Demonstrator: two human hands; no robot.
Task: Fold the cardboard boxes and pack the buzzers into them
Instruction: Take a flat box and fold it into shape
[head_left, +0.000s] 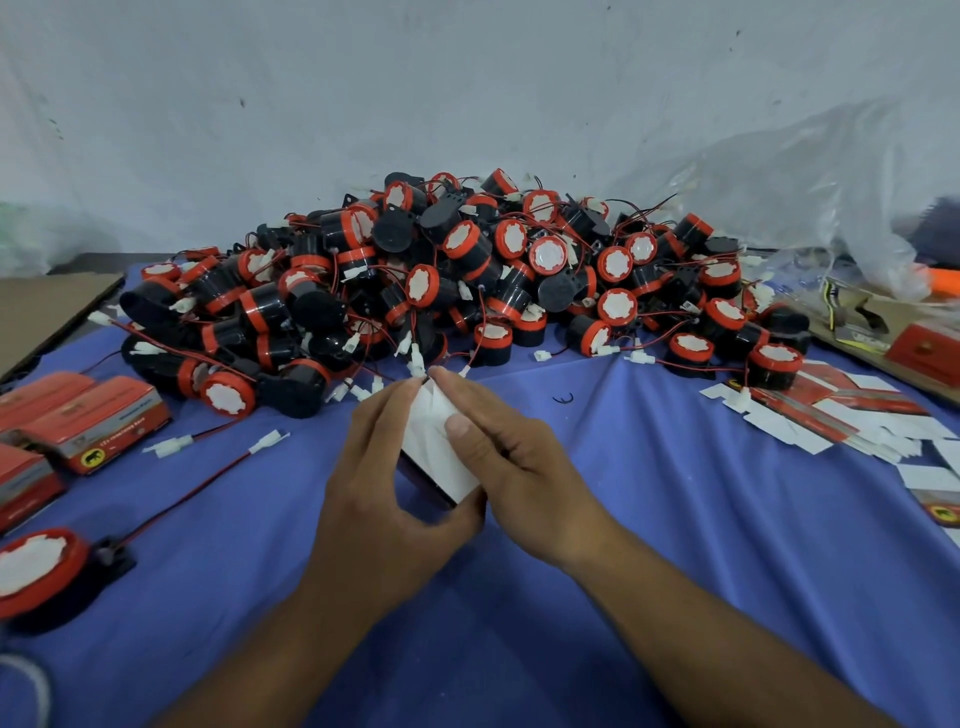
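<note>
Between my hands is a small cardboard box (439, 451), its white inner flaps facing up and a dark edge showing at the bottom. My left hand (387, 478) grips its left side, thumb curled under the near corner. My right hand (506, 452) holds the right side and presses on the white flap with the thumb. Both sets of fingertips meet at the box's far end. Behind them lies a big heap of black-and-red buzzers (467, 280) with red wires and white plugs. One buzzer (39, 571) lies alone at the near left.
Folded red boxes (83, 421) stand at the left. Flat unfolded box blanks (831, 415) are stacked at the right. A blue cloth (675, 519) covers the table. Clear plastic bags (810, 187) and brown cardboard (883, 322) sit at the back right.
</note>
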